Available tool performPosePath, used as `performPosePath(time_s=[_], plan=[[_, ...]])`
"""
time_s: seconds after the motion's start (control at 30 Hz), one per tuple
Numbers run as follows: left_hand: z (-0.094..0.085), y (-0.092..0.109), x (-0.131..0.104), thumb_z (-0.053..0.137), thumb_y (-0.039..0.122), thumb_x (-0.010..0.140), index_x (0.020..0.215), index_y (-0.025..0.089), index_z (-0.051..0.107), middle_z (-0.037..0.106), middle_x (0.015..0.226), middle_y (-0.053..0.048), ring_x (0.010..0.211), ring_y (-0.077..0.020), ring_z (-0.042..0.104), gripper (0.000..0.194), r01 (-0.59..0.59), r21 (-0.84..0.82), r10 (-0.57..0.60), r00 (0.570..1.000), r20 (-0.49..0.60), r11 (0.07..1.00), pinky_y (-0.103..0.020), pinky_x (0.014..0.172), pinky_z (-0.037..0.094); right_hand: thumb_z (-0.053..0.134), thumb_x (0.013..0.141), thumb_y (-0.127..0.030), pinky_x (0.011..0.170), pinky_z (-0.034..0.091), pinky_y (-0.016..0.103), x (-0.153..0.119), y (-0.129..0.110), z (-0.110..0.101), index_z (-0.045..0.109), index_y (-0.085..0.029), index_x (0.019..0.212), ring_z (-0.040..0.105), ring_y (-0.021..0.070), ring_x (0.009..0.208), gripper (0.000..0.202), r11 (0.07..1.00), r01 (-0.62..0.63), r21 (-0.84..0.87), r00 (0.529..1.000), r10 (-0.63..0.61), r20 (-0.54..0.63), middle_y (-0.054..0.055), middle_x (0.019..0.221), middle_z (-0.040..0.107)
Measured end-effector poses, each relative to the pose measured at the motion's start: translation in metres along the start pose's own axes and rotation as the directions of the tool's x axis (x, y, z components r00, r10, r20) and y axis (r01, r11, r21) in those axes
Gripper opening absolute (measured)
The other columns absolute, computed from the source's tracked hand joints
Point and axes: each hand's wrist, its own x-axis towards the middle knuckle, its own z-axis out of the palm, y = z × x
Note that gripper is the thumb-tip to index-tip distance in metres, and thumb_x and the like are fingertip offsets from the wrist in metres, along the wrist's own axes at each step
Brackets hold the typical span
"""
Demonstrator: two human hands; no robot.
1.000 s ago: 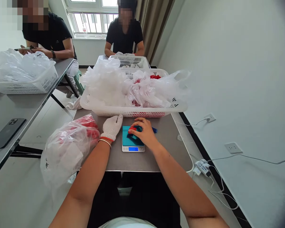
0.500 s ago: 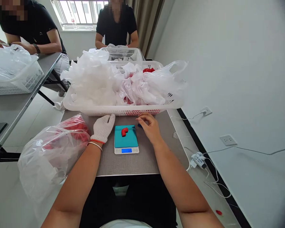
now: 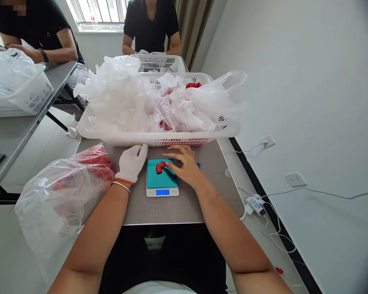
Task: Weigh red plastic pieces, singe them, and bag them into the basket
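A small red elbow-shaped piece (image 3: 160,167) lies on the teal top of a small scale (image 3: 158,179) with a lit blue display. My right hand (image 3: 184,165), bare, reaches over the scale's right side with its fingers apart, the thumb tip close to the red piece. Left of the scale, my left hand (image 3: 131,163) wears a white knitted glove and rests near the basket's edge. Its fingers are closed, and what they hold, if anything, is hidden. A small blue object (image 3: 198,165) shows partly behind my right hand.
A white basket (image 3: 159,139) full of plastic bags spans the table's far side. A clear bag of red pieces (image 3: 88,167) lies at the left edge. Two people sit beyond, one at the left table with another basket (image 3: 33,96). A power strip (image 3: 256,204) lies at right.
My right hand has moved left over the scale and its fingers have opened, the thumb now near the red piece. My left hand has stayed in about the same place.
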Motion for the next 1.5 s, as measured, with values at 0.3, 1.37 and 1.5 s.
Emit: performPosePath(time_s=[0.3, 1.37, 1.5], plan=[[-0.004, 0.013, -0.013, 0.047, 0.037, 0.094, 0.078, 0.019, 0.065, 0.065, 0.069, 0.001, 0.067, -0.0143, 0.058, 0.030, -0.187, -0.151, 0.182, 0.982, -0.049, 0.971, -0.026, 0.065, 0.038, 0.068, 0.088, -0.035, 0.104, 0.033, 0.052, -0.003, -0.001, 0.006, 0.078, -0.031, 0.097, 0.042, 0.0304, 0.124, 0.015, 0.984, 0.060, -0.165, 0.990, -0.038, 0.135, 0.002, 0.131, 0.061], [-0.003, 0.015, -0.020, 0.056, 0.034, 0.089, 0.108, 0.018, 0.069, 0.071, 0.088, -0.002, 0.082, -0.0175, 0.065, 0.029, -0.140, -0.496, 0.197, 0.978, 0.066, 0.857, -0.030, 0.079, 0.052, 0.030, 0.100, -0.052, 0.073, 0.047, 0.032, 0.003, 0.006, -0.019, 0.052, -0.023, 0.118, 0.063, 0.0201, 0.077, 0.041, 0.946, -0.268, 0.184, 0.955, 0.235, 0.181, 0.004, 0.085, 0.067], [-0.004, 0.017, -0.023, 0.054, 0.034, 0.091, 0.110, 0.019, 0.068, 0.073, 0.095, -0.002, 0.086, -0.0176, 0.067, 0.028, -0.172, -0.530, 0.283, 0.950, 0.135, 0.831, -0.030, 0.082, 0.053, 0.029, 0.094, -0.069, 0.066, 0.041, 0.029, 0.001, 0.007, -0.015, 0.058, -0.021, 0.084, 0.057, 0.0185, 0.072, 0.057, 0.937, -0.285, 0.201, 0.959, 0.279, 0.056, 0.005, 0.079, 0.064]])
